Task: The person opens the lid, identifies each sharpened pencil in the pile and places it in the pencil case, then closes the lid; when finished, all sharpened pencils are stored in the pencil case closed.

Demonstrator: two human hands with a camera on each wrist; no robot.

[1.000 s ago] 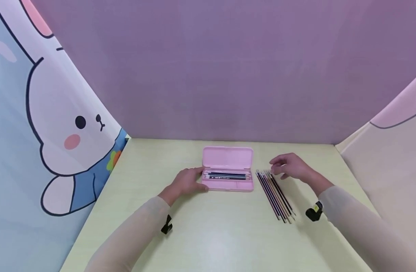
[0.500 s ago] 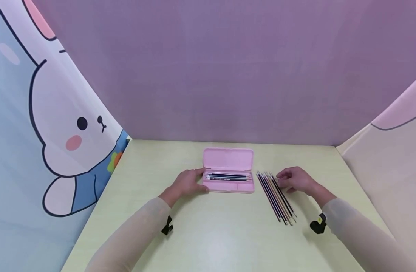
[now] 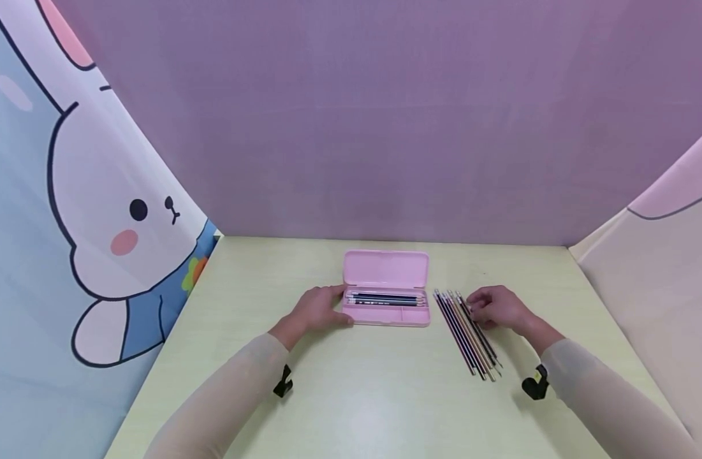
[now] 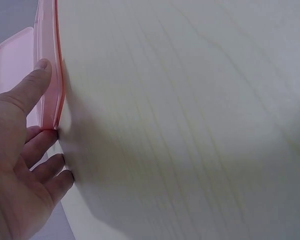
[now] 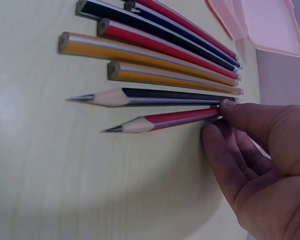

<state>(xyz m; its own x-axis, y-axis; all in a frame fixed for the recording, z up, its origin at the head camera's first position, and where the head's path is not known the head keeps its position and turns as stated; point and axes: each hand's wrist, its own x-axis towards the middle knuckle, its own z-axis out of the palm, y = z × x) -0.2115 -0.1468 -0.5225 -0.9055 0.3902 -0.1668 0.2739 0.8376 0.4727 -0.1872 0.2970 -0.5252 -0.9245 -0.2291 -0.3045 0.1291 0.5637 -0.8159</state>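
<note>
A pink pencil case [image 3: 386,269] lies on the table with its lid folded back and several dark pencils [image 3: 385,303] in its rear compartment. My left hand [image 3: 316,309] holds the case's left end, thumb on the front wall and fingers around the corner. To the right of the case several striped pencils lie side by side. My right hand [image 3: 500,307] pinches the far end of the outermost one, a sharpened red pencil [image 5: 177,119], between thumb and index finger. Beside it lies a sharpened black pencil [image 5: 165,96], then unsharpened yellow pencils [image 5: 150,57], red and dark ones.
The pale wooden table [image 3: 356,395] ends at a purple backdrop [image 3: 385,127] behind the case. A rabbit-print cloth [image 3: 109,255] hangs along the left side, a pale cloth [image 3: 660,306] along the right. Black straps sit at both wrists.
My right hand has come down and toward me from above the pencils' far ends to the outermost pencil, and its thumb and finger have closed on it. My left hand stays on the case.
</note>
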